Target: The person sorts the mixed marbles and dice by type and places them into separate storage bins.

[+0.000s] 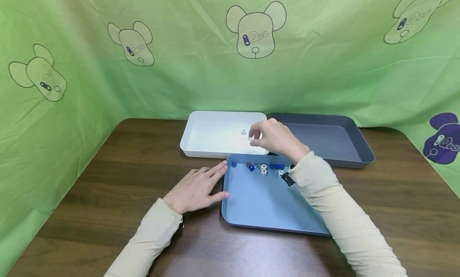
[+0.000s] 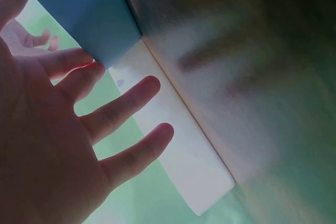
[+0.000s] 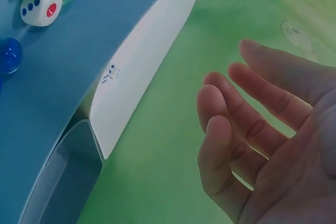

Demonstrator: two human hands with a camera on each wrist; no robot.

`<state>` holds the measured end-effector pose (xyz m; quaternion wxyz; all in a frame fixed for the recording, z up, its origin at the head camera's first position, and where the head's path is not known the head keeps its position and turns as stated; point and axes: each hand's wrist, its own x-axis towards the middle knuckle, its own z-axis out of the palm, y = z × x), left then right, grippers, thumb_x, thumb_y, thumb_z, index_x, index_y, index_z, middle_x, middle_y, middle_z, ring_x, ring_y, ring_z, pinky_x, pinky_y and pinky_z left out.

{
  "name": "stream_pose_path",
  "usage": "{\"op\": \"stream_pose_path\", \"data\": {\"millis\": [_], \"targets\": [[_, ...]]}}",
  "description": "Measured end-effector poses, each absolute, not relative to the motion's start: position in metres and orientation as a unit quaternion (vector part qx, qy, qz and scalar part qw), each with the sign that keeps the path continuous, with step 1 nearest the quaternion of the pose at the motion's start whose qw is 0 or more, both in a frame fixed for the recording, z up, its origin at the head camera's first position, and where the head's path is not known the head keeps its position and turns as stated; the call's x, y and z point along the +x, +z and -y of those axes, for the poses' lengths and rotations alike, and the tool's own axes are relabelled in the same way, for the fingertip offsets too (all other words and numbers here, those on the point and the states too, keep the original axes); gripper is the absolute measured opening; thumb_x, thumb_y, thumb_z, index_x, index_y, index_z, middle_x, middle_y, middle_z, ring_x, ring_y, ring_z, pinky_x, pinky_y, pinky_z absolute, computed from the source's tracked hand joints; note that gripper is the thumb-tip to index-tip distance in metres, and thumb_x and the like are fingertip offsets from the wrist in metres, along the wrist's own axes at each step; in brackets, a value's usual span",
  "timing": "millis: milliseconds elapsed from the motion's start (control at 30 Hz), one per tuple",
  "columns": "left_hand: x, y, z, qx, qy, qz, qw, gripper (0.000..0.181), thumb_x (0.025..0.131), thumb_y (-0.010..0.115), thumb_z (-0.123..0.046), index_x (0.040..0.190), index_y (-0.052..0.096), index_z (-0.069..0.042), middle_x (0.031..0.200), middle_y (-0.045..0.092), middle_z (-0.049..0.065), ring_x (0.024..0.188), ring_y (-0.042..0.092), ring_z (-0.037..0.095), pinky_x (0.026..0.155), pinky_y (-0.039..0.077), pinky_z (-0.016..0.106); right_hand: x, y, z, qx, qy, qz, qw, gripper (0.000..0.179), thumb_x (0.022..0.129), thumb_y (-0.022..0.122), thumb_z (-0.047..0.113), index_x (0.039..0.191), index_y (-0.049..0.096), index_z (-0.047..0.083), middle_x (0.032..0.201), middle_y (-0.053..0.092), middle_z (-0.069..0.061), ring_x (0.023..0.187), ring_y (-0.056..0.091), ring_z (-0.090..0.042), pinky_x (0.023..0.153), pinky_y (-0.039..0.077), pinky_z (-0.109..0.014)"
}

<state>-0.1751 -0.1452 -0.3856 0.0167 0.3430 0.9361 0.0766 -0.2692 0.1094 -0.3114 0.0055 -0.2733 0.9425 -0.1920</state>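
1. We see the right hand (image 1: 274,135) above the white tray (image 1: 212,135), near the middle of the head frame. Its fingers are loosely bent, and the wrist view shows a gap between thumb and fingertips with nothing gripped.
2. Two white dice (image 1: 243,132) lie in the right part of that tray, just by those fingertips; we cannot tell whether the nearer one is touched.
3. The left hand (image 1: 197,189), left of the frame's centre, has its fingers spread and grasps nothing; its fingertips and thumb rest at the left rim of the blue tray (image 1: 258,201).
4. Along the far side of the blue tray, we find a touching pair of dice (image 1: 264,173), a lone die (image 1: 280,173) by the right sleeve (image 1: 323,189), and small blue, reddish and greenish beads (image 1: 251,168).
5. Right of the white tray, we see a dark grey tray (image 1: 327,137).
6. All three trays sit on the brown bench (image 1: 90,181), before a green cloth (image 1: 179,81) printed with animal heads.
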Motion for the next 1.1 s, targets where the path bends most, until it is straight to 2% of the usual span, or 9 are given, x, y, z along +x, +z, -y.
{"op": "stream_pose_path", "data": {"millis": [167,400,833,1100], "targets": [[-0.175,-0.386,0.146,0.342,0.075,-0.937,0.014,0.077,0.102,0.048,-0.058,0.157,0.037,-0.005,0.164,0.029,0.007,0.13,0.053,0.034,0.102,0.045,0.053,-0.264,-0.314,-0.109,-0.283,-0.187,-0.941,0.0,0.016,0.088,0.075,0.008,0.103,0.076,0.003,0.083,0.072,-0.001,0.07,0.063,-0.018,0.07,0.053,-0.044],[-0.175,-0.387,0.146,0.34,0.076,-0.937,0.016,0.077,0.102,0.047,-0.058,0.157,0.037,-0.006,0.164,0.029,0.007,0.13,0.053,0.034,0.102,0.044,0.053,-0.257,-0.32,-0.11,-0.295,-0.183,-0.938,0.001,0.018,0.087,0.076,0.008,0.104,0.076,0.003,0.081,0.072,0.002,0.077,0.065,-0.022,0.072,0.053,-0.046],[-0.174,-0.386,0.145,0.34,0.079,-0.937,0.023,0.077,0.102,0.047,-0.058,0.157,0.036,-0.005,0.165,0.028,0.007,0.13,0.052,0.035,0.103,0.044,0.054,-0.249,-0.326,-0.112,-0.31,-0.19,-0.932,0.012,0.016,0.087,0.077,0.006,0.103,0.076,0.003,0.081,0.071,0.002,0.077,0.065,-0.019,0.069,0.053,-0.043],[-0.175,-0.385,0.145,0.341,0.079,-0.936,0.022,0.077,0.102,0.047,-0.058,0.157,0.036,-0.005,0.165,0.028,0.007,0.131,0.052,0.035,0.103,0.044,0.054,-0.248,-0.329,-0.113,-0.321,-0.182,-0.929,0.019,0.014,0.087,0.076,0.007,0.101,0.076,0.004,0.083,0.071,0.002,0.079,0.066,-0.021,0.071,0.054,-0.045]]}}
